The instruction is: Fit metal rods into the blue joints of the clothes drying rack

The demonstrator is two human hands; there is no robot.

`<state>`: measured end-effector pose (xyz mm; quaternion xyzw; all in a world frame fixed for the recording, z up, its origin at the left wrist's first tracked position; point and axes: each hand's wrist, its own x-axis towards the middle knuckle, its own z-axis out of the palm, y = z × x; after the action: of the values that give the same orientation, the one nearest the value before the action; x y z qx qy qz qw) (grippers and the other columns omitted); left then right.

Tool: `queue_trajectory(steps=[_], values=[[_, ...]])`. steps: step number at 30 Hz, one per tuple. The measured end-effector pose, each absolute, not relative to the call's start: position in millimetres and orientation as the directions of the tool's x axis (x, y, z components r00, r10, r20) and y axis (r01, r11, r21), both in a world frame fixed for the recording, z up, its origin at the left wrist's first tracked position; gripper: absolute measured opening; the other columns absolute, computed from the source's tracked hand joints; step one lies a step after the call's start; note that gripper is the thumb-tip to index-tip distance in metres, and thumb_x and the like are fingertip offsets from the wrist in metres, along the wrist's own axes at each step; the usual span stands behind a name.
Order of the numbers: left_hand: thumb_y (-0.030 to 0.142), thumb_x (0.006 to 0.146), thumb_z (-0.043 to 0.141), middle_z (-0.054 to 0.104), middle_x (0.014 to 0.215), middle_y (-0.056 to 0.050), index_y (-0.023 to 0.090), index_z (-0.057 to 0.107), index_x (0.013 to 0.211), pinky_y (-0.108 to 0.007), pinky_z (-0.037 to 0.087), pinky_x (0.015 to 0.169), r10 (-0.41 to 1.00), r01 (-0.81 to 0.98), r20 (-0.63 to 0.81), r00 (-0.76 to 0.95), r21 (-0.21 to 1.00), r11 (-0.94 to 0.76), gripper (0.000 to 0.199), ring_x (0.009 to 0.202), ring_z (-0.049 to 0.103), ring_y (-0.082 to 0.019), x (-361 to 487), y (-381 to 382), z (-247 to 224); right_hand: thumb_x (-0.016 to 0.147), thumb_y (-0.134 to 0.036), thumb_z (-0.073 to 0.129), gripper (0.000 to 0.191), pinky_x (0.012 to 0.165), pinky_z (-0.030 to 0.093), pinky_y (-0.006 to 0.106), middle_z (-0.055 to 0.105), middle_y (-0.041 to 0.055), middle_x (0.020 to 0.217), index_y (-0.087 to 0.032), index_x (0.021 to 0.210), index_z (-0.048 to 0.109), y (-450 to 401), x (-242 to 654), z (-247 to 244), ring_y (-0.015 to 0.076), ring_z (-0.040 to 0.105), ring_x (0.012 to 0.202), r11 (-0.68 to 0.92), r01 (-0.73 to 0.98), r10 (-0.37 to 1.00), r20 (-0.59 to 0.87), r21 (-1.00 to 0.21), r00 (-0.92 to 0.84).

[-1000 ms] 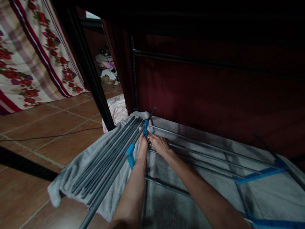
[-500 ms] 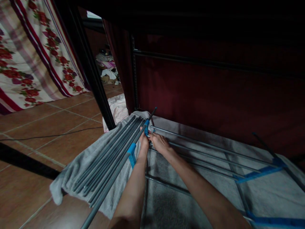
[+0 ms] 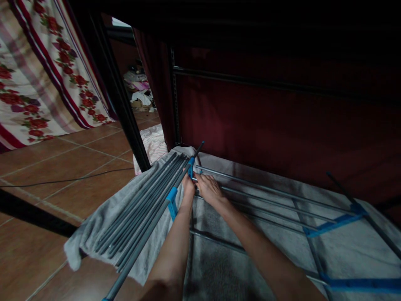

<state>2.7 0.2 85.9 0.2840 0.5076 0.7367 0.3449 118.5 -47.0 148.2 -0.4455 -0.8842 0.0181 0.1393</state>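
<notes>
My left hand (image 3: 188,184) is closed round the upper blue bracket (image 3: 191,168) on a long grey pole (image 3: 140,243). My right hand (image 3: 208,186) is pinched on the end of a thin metal rod (image 3: 278,204) beside that bracket. A second blue bracket (image 3: 172,202) sits lower on the same pole. Several rods run right to a blue crosspiece (image 3: 335,223). A bundle of loose grey rods (image 3: 145,205) lies left of the pole on a grey blanket (image 3: 219,267). Exactly how the rod end meets the bracket is hidden by my fingers.
A black post (image 3: 120,92) rises at the left, before a tiled floor (image 3: 94,154) with a cable. Dark red cloth (image 3: 266,125) hangs behind. Another blue crosspiece (image 3: 363,285) lies at the lower right. A flowered curtain (image 3: 46,75) hangs far left.
The view has shifted slightly, and the right-hand crosspieces appear a little further left. Both hands keep nearly the same hold at the upper bracket.
</notes>
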Motion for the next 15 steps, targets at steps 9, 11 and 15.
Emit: queue_trajectory(steps=[9, 11, 15], values=[[0.071, 0.089, 0.039, 0.049, 0.058, 0.0, 0.023, 0.051, 0.066, -0.029, 0.033, 0.046, 0.794, -0.226, 0.015, -0.608, 0.955, -0.191, 0.055, 0.047, 0.04, -0.013, 8, -1, 91, 0.1, -0.017, 0.039, 0.047, 0.109, 0.042, 0.045, 0.058, 0.0124, 0.144, -0.022, 0.145, 0.052, -99, 217, 113, 0.0239, 0.052, 0.13, 0.498, 0.844, 0.802, 0.475, -0.197, -0.362], [0.072, 0.089, 0.039, 0.05, 0.059, 0.0, 0.023, 0.053, 0.069, -0.029, 0.035, 0.048, 0.788, -0.215, 0.021, -0.615, 0.957, -0.193, 0.054, 0.048, 0.042, -0.013, 8, -1, 91, 0.099, -0.015, 0.038, 0.048, 0.109, 0.044, 0.046, 0.059, 0.0115, 0.142, -0.024, 0.144, 0.054, -113, 242, 102, 0.0239, 0.053, 0.129, 0.463, 0.859, 0.804, 0.511, -0.22, -0.303], [0.068, 0.091, 0.039, 0.052, 0.064, -0.002, 0.023, 0.054, 0.074, -0.031, 0.042, 0.053, 0.781, -0.176, 0.069, -0.62, 0.959, -0.224, 0.051, 0.056, 0.049, -0.016, 7, -2, 89, 0.099, -0.015, 0.037, 0.047, 0.109, 0.046, 0.046, 0.059, 0.0108, 0.141, -0.024, 0.141, 0.057, -146, 283, 73, 0.0236, 0.055, 0.129, 0.415, 0.871, 0.808, 0.547, -0.264, -0.219]])
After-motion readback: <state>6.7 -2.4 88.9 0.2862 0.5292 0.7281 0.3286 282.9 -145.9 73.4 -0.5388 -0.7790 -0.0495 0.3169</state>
